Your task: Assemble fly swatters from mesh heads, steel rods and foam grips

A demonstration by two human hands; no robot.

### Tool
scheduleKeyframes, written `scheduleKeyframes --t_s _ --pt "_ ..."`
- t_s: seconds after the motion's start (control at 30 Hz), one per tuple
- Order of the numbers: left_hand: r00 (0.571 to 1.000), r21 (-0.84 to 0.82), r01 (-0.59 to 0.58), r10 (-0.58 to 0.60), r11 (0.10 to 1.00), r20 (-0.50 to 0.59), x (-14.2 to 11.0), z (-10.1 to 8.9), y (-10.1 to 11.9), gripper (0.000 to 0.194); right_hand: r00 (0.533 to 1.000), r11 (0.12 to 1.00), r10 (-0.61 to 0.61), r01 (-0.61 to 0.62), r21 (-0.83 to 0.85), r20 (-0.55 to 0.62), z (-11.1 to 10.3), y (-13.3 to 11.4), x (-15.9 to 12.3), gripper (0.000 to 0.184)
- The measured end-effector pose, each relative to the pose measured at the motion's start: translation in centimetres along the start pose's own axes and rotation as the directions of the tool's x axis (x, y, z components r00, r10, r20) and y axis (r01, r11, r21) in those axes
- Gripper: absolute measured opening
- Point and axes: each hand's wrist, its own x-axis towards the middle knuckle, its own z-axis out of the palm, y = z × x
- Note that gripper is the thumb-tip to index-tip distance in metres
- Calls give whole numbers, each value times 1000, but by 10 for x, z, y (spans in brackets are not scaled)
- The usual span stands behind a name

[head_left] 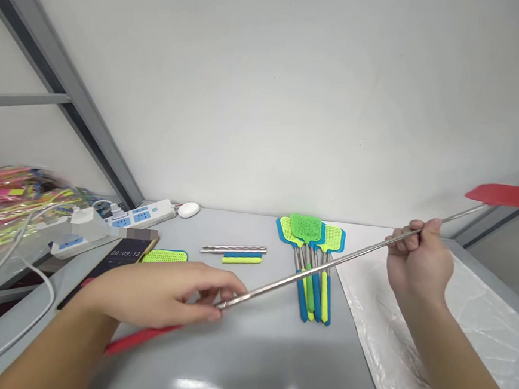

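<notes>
A red fly swatter with a long, extended metal rod [316, 270] slants up across the view from lower left to upper right. My left hand [171, 292] is closed around the rod's lower end, just above the red grip [140, 338]. Toward the other end, my right hand [420, 258] pinches the rod near the red swatter head [511, 195], which is seen nearly edge-on and runs out of the picture. Behind the rod, several green, yellow and blue fly swatters [308, 229] lie in a pile on the grey table [237, 360].
Metal rods [233, 249] lie beside blue and yellow-green grips [242, 259]. Behind my left hand are a yellow-green swatter head [165, 256] and a phone showing a timer [124, 253]. Power strips [141, 216] and a white mouse-shaped object [189, 210] stand left; plastic sheeting [411, 326] covers the right.
</notes>
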Motion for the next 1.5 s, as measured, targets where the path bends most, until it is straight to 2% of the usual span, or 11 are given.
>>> scheduleKeyframes --t_s 0.13,0.27,0.33,0.43,0.53,0.67,0.87,1.07,1.13,1.37,1.5 --pt "948 189 116 -52 975 -313 1 2 -43 28 998 998 -29 27 -49 -50 -1 14 2 29" --pt "781 366 279 12 888 -625 22 10 -70 29 995 986 91 -86 -145 27 9 37 -29 21" --pt "765 391 292 33 873 -643 33 16 -70 30 969 963 195 -160 -216 152 15 45 -52 18" --pt "761 416 293 54 861 -647 45 25 -63 27 874 926 339 -245 -288 349 21 49 -80 20" --pt "720 501 284 163 818 -674 51 32 -59 26 815 903 401 -277 -327 417 23 48 -93 23" --pt "639 610 305 317 732 -700 53 29 -67 32 828 896 411 -292 -334 382 23 41 -91 23" --pt "521 721 348 516 599 -680 49 17 -81 34 857 913 318 -162 -374 406 17 27 -81 24" --pt "593 556 368 273 746 -758 49 16 -98 26 930 934 280 -206 -292 240 17 30 -62 25" --pt "593 492 366 209 790 -777 47 15 -104 27 939 930 289 -228 -289 189 16 33 -57 26" --pt "462 382 402 175 833 -869 37 6 -115 27 946 906 323 -307 -292 6 18 38 -52 28" --pt "445 326 433 115 840 -888 31 5 -120 28 933 892 357 -356 -278 -48 18 43 -50 31"
